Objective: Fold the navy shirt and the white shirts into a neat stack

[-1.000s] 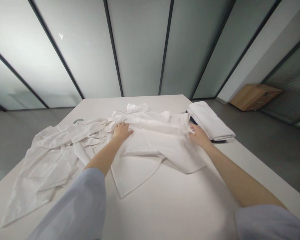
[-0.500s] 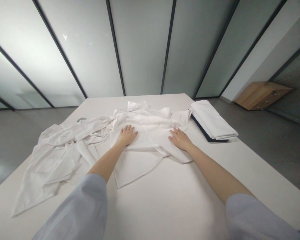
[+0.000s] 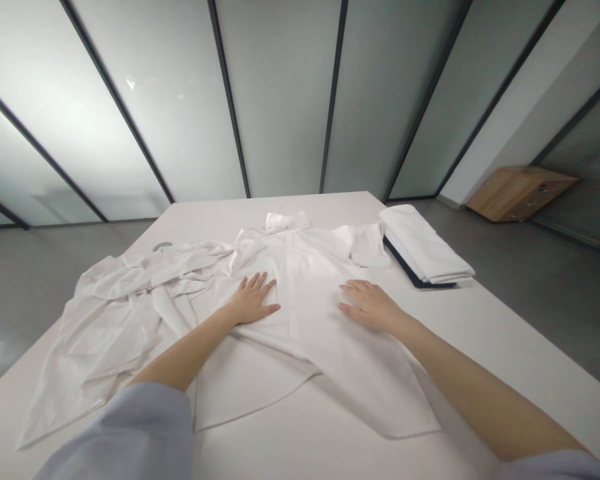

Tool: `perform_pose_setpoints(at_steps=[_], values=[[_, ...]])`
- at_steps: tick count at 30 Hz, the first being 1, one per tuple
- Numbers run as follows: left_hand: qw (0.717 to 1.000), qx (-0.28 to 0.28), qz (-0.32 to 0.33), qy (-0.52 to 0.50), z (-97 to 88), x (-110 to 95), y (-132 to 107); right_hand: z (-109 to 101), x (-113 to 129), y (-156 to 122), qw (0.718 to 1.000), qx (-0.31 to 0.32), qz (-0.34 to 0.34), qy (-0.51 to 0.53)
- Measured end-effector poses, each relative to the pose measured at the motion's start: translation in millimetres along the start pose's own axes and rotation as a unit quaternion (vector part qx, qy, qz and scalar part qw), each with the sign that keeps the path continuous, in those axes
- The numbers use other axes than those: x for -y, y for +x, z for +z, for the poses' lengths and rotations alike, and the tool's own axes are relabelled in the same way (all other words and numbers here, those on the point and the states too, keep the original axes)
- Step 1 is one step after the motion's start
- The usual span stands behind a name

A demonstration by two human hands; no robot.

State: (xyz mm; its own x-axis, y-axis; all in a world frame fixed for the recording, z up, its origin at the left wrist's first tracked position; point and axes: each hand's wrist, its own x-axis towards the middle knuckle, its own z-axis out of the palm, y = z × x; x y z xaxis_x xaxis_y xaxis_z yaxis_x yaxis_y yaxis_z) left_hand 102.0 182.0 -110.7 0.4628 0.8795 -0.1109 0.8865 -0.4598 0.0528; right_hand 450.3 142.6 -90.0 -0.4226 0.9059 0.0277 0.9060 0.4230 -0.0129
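A white short-sleeved shirt (image 3: 310, 267) lies spread on the table, collar at the far end and hem toward me. Its front placket runs down the middle, and folds cross the lower left part. My left hand (image 3: 253, 300) rests on the shirt's left half with fingers spread. Over the right half is my right hand (image 3: 373, 305), palm down, fingers extended and slightly apart; I cannot tell whether its whole palm touches the cloth. Neither hand grips anything. Left of the shirt, another crumpled white garment (image 3: 115, 333) lies in loose folds, partly hidden by my left forearm.
A folded white cloth stack (image 3: 425, 243) sits on a dark flat item (image 3: 405, 263) at the table's right edge. A small grey curved object (image 3: 163, 246) lies at the back left. Beyond the table (image 3: 480, 353) stand frosted glass panels (image 3: 285, 100) and a wooden cabinet (image 3: 520, 193).
The bunched shirt has been spread out: its collar, right sleeve and front now lie flatter, and its hem reaches closer to me. Both hands have moved nearer to me.
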Motion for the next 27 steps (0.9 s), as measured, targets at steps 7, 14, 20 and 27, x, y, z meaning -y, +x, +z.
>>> perform_pose_setpoints(at_steps=[7, 14, 20, 27], values=[[0.999, -0.020, -0.029, -0.015, 5.3, 7, 4, 40, -21, 47, 0.997, 0.020, 0.072, -0.001], [0.982, -0.143, -0.121, 0.008, -2.4, 35, 53, 31, -34, 89, 0.995, 0.019, 0.101, 0.004], [0.989, -0.093, -0.115, 0.023, 2.7, 29, 42, 33, -24, 76, 0.995, 0.018, 0.100, 0.003], [0.993, -0.034, -0.114, 0.017, -12.9, 9, -8, 37, -10, 22, 0.999, -0.013, 0.039, 0.016]])
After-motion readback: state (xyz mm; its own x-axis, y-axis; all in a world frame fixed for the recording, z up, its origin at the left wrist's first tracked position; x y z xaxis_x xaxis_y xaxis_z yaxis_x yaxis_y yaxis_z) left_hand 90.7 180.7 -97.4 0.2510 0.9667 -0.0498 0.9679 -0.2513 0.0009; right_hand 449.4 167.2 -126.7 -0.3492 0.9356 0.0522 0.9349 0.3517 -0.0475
